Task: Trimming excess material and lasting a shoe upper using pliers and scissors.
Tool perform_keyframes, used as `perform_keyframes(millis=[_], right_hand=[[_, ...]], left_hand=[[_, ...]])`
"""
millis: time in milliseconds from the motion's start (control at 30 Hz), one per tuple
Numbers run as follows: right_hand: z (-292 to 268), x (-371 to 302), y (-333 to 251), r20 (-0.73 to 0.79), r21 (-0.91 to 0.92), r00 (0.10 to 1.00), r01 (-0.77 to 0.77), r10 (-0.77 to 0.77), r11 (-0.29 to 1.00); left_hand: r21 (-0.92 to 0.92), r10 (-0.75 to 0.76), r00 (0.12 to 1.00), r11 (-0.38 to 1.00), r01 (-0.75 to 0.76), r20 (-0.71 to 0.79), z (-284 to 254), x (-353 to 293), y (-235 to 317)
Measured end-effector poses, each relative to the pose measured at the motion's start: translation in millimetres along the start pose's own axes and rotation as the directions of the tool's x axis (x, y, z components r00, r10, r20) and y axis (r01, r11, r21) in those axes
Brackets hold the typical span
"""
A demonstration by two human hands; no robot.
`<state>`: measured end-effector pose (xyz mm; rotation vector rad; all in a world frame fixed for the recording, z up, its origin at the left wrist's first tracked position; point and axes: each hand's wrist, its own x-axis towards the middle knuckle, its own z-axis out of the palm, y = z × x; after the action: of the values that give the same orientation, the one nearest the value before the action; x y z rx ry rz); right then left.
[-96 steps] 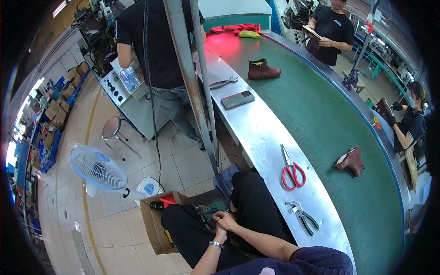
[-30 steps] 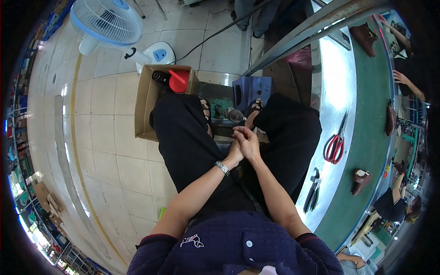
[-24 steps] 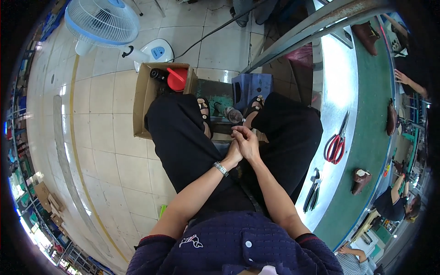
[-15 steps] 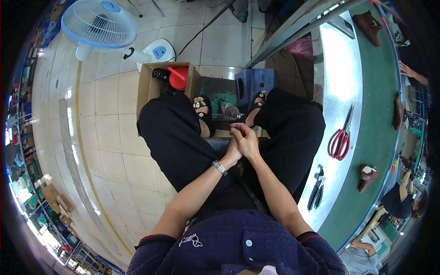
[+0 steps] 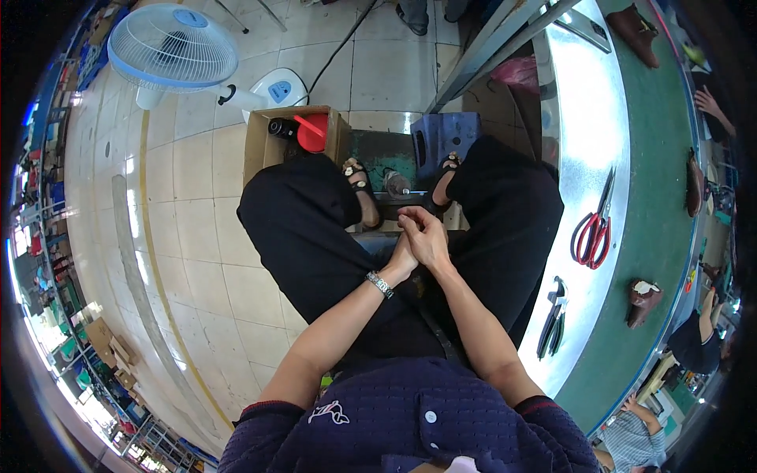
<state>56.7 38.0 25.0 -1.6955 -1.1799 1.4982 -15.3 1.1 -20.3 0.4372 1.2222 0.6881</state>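
Observation:
My two hands are clasped over my lap, between my black-trousered knees. My right hand (image 5: 430, 238) lies over the fingers of my left hand (image 5: 402, 258), its own fingers curled round them. Most of the left fingers are hidden beneath it. A metal-band watch (image 5: 379, 284) circles my left wrist. No tool or workpiece shows in either hand. To the right, on a shiny metal ledge (image 5: 587, 102), lie red-handled scissors (image 5: 591, 239) and, nearer to me, dark-handled pliers (image 5: 553, 322). Both are apart from my hands.
Brown shoe pieces (image 5: 645, 303) lie on the green belt (image 5: 603, 363) beyond the ledge. A cardboard box (image 5: 256, 146) holds a red container (image 5: 312, 132). Behind it stands a fan (image 5: 173, 47). A blue plastic stool (image 5: 448, 134) is by my feet. Co-workers sit at far right.
The view has shifted slightly, so the ledge, tools and shoe pieces appear a little further right. My feet have moved a little. My hands remain clasped.

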Motion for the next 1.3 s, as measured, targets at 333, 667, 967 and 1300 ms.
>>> perform_keyframes(millis=[333,667,967,1300], right_hand=[[2,0,-4,-0.023,-0.035,0.999,0.024,-0.025,0.999],[0,2,-4,-0.018,-0.024,1.0,0.002,-0.002,1.0],[2,2,4,-0.026,0.009,1.0,-0.016,0.016,1.0],[0,1,-2,-0.04,0.001,0.999,-0.036,0.036,0.999]], left_hand=[[0.127,-0.003,0.999,0.992,-0.002,0.04,-22,6,-34],[0.085,-0.016,0.999,0.996,0.012,0.041,-21,8,-34],[0.054,-0.053,0.997,0.997,0.051,0.049,-20,9,-30],[0.084,-0.032,0.999,0.996,0.029,0.033,-17,12,-34]])
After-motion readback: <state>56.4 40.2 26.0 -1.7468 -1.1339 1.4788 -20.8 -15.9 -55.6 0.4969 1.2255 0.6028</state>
